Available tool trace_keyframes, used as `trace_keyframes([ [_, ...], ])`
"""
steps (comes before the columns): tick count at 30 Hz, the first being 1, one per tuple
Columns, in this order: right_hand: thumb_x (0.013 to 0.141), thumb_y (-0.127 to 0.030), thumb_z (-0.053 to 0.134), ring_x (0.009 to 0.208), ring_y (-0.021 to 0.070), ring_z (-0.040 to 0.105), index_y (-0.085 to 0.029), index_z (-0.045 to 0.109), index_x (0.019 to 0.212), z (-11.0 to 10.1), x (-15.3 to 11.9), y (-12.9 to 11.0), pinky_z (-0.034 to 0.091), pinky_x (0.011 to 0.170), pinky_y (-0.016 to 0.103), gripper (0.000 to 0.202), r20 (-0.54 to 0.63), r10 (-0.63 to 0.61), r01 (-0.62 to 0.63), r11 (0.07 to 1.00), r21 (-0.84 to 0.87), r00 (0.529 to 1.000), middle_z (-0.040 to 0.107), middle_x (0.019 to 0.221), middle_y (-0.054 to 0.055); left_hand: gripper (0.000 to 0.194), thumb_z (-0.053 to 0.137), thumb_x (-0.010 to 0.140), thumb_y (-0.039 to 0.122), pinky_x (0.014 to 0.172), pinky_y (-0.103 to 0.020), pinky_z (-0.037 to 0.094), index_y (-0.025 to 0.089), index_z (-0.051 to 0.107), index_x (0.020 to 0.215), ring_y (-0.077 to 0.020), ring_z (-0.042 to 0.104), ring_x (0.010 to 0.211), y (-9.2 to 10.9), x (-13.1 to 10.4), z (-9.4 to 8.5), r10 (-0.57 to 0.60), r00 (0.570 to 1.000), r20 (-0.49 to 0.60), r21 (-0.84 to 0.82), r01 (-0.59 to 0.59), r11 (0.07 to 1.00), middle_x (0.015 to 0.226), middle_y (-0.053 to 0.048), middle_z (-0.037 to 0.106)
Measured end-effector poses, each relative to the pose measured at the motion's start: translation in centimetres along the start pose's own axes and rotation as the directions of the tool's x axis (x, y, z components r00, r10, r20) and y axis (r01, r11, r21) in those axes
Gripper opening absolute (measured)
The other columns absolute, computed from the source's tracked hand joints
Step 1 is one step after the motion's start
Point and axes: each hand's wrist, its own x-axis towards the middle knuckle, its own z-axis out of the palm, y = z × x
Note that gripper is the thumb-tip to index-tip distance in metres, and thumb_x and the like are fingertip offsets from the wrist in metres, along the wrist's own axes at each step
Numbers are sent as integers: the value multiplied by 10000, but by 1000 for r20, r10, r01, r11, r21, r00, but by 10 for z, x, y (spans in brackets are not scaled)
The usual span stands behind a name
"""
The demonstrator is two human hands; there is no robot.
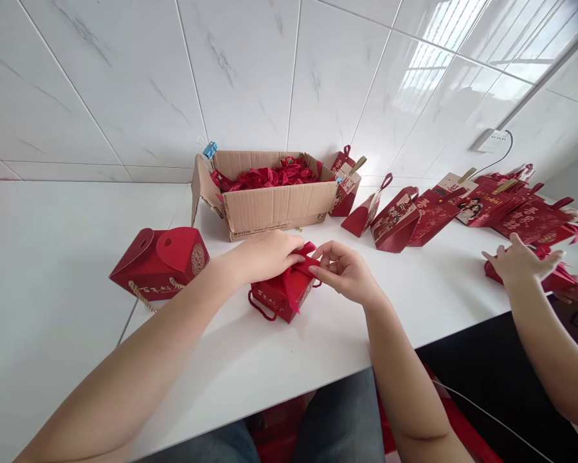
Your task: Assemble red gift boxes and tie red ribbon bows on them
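Observation:
A small red gift box [274, 294] with a dark red cord handle stands on the white table in front of me. Red ribbon [292, 289] lies across its top, one tail hanging down the near side. My left hand [276, 254] is over the box's top left, its fingers closed on the ribbon there. From the right, my right hand [341, 269] pinches the ribbon between thumb and forefinger. Part of the box top is hidden under my fingers. To the left sits a larger red box [161, 263] with a twisted rope handle.
Behind the gift box, a cardboard carton [279, 209] holds a heap of red ribbons [274, 177], with a blue binder clip [210, 150] on its corner. Several red gift boxes [395, 218] line the right back. At far right, another person's hand [524, 260] hovers by a red box.

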Motion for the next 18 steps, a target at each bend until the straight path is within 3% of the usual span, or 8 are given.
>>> trace_keyframes([
  [9, 819, -368, 651, 433, 63, 419, -210, 563, 890, 5, -1, 0, 377, 341, 181, 193, 101, 11, -8, 1000, -22, 995, 483, 590, -64, 240, 406, 934, 387, 551, -273, 316, 220, 567, 871, -191, 598, 658, -10, 7, -2, -41, 998, -36, 76, 44, 996, 791, -27, 679],
  [11, 819, -355, 652, 439, 69, 429, -209, 571, 884, 4, -3, -1, 384, 374, 195, 180, 131, -26, 34, 998, -62, 991, 496, 567, -63, 237, 412, 930, 389, 550, -269, 315, 218, 564, 868, -187, 597, 662, -12, 8, -1, -36, 999, -31, 71, 38, 997, 799, -25, 681],
  [13, 827, -347, 643, 427, 67, 385, -202, 574, 807, 2, -5, -3, 352, 409, 212, 162, 50, -154, 159, 976, -148, 987, 455, 505, -70, 242, 413, 928, 402, 551, -264, 320, 219, 566, 882, -187, 600, 684, -13, 8, -1, -29, 999, -24, 51, 30, 998, 815, -25, 684],
  [14, 837, -350, 628, 429, 67, 358, -198, 564, 747, 1, -5, -4, 330, 424, 223, 188, -25, -256, 246, 947, -206, 966, 426, 484, -69, 246, 414, 928, 410, 553, -262, 323, 222, 570, 898, -187, 602, 695, -14, 8, -1, -24, 1000, -19, 37, 25, 999, 823, -23, 686],
  [16, 855, -397, 585, 453, 79, 343, -195, 532, 651, 1, -6, -5, 301, 445, 245, 292, -130, -484, 426, 848, -316, 866, 415, 497, -46, 252, 414, 927, 419, 562, -260, 330, 229, 579, 927, -184, 604, 706, -15, 8, -1, -13, 1000, -14, 14, 14, 1000, 838, -19, 691],
  [18, 843, -499, 561, 496, 98, 387, -194, 516, 606, 6, -6, -7, 314, 475, 265, 389, -96, -655, 577, 717, -392, 749, 458, 557, -12, 248, 419, 924, 413, 571, -260, 334, 227, 582, 915, -176, 599, 689, -15, 8, -1, -3, 1000, -17, 1, 3, 1000, 835, -14, 691],
])
